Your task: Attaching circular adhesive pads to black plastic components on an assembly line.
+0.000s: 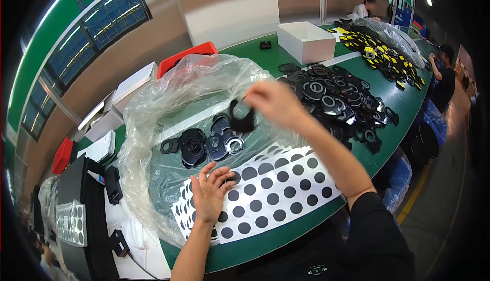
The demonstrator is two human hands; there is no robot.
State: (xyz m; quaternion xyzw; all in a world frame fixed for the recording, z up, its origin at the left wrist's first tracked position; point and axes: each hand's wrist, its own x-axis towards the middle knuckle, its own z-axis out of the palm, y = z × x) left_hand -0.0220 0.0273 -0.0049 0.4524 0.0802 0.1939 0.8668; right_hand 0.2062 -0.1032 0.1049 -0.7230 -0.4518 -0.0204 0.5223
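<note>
My right hand (275, 102), partly smeared by motion, pinches a black ring-shaped part (243, 124) by its upper edge. The part hangs over a clear plastic bag (145, 123) spread on the green table. Below it, inside the bag's opening, lies a small group of similar black ring parts (193, 147), some with a shiny face. My left hand (209, 191) is open, palm up and fingers apart, holding nothing. It rests at the left side of white sheets (265, 212) with rows of dark round stickers, which lie overlapped along the table's near edge.
A large heap of black ring parts (332, 92) covers the table to the right. Beyond it lie black-and-yellow parts (380, 56) and a white box (306, 43). Red bins (186, 56) and white boxes stand at the left back. Two people sit farther along the table.
</note>
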